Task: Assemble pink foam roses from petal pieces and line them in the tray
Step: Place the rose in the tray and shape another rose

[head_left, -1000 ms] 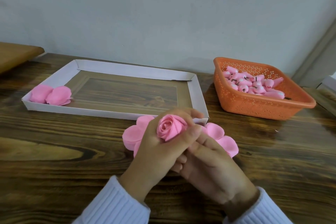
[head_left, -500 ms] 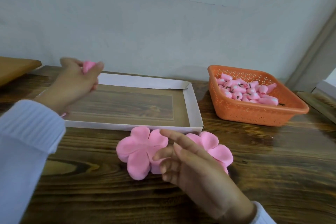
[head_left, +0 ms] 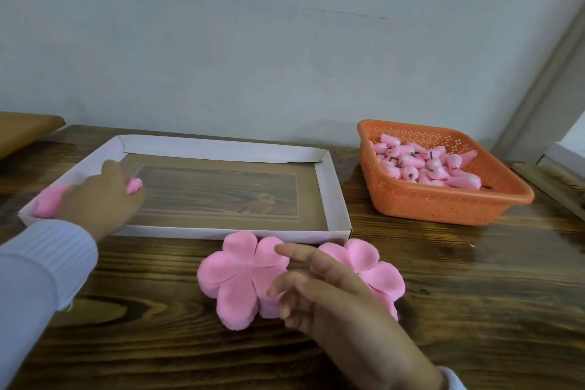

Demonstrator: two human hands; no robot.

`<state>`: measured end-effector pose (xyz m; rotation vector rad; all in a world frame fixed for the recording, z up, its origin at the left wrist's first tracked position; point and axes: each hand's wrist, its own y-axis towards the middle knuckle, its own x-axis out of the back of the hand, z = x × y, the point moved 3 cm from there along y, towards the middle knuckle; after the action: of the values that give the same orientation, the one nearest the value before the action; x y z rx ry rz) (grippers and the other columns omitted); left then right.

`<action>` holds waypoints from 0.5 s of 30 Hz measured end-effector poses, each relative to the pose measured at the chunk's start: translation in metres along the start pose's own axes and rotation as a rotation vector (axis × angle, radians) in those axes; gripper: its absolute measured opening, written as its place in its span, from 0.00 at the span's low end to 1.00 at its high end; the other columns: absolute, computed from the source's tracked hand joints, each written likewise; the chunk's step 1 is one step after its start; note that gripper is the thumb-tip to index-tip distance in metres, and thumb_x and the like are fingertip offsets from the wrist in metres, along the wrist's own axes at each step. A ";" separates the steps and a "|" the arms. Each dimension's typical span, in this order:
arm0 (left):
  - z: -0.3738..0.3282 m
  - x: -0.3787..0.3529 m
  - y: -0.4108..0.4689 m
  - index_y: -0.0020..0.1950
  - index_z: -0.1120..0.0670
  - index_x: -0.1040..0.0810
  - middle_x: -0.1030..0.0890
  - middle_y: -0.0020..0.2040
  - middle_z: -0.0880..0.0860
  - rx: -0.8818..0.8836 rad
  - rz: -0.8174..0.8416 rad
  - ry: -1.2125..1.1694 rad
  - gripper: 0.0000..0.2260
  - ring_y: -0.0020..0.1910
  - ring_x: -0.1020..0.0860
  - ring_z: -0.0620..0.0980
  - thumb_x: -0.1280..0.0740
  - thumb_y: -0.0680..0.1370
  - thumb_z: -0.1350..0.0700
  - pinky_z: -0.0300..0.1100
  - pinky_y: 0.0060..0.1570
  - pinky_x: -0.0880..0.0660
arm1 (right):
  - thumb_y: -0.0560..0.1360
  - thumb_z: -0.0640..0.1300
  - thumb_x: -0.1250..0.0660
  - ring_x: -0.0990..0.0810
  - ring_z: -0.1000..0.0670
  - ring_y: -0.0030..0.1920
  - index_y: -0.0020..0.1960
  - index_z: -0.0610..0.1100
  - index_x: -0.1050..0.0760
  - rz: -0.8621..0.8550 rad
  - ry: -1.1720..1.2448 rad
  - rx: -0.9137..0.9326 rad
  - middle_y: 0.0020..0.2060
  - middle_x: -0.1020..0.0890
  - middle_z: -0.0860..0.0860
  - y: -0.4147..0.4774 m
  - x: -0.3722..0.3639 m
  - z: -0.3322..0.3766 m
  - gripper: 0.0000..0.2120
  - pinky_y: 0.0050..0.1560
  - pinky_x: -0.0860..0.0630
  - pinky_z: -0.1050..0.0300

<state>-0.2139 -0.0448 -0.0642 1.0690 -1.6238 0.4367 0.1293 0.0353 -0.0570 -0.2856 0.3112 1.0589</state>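
Left hand: your left hand [head_left: 101, 196] reaches into the shallow white cardboard tray [head_left: 335, 199], fingers curled round a rolled pink foam rose [head_left: 134, 185].
Tray row: other pink foam roses [head_left: 49, 201] lie at the tray's left end, partly hidden by your hand.
Right hand: your right hand [head_left: 316, 291] is loose and holds nothing, above flat pink five-petal foam pieces [head_left: 240, 275] on the dark wooden bench [head_left: 474, 294].
Basket: an orange perforated plastic basket [head_left: 443, 203] of pink foam buds [head_left: 427, 168] sits right.
Tip: set the rose upright, just beside its neighbours, and let go gently so it neither tips nor unrolls.
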 end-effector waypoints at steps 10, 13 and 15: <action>0.035 -0.015 0.023 0.41 0.59 0.31 0.25 0.35 0.59 -0.028 0.010 0.058 0.13 0.35 0.24 0.60 0.35 0.74 0.49 0.52 0.39 0.24 | 0.69 0.40 0.34 0.21 0.50 0.34 0.61 0.42 0.24 -0.036 0.001 -0.019 0.39 0.17 0.43 0.004 0.003 -0.002 0.20 0.38 0.25 0.60; 0.066 -0.033 0.052 0.38 0.53 0.32 0.24 0.32 0.57 -0.047 0.004 0.141 0.10 0.33 0.24 0.56 0.35 0.74 0.50 0.54 0.43 0.22 | 0.69 0.40 0.34 0.21 0.50 0.35 0.60 0.41 0.24 -0.035 -0.006 -0.015 0.39 0.17 0.43 0.004 0.003 -0.001 0.19 0.38 0.25 0.60; 0.084 -0.042 0.065 0.37 0.50 0.33 0.25 0.31 0.54 -0.060 -0.006 0.163 0.12 0.31 0.25 0.53 0.31 0.74 0.50 0.51 0.40 0.23 | 0.69 0.40 0.34 0.21 0.50 0.34 0.59 0.41 0.24 -0.035 -0.009 -0.018 0.39 0.17 0.43 0.004 0.004 -0.001 0.18 0.38 0.25 0.60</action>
<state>-0.3156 -0.0555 -0.1151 0.9676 -1.4806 0.4567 0.1271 0.0396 -0.0598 -0.3013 0.2881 1.0282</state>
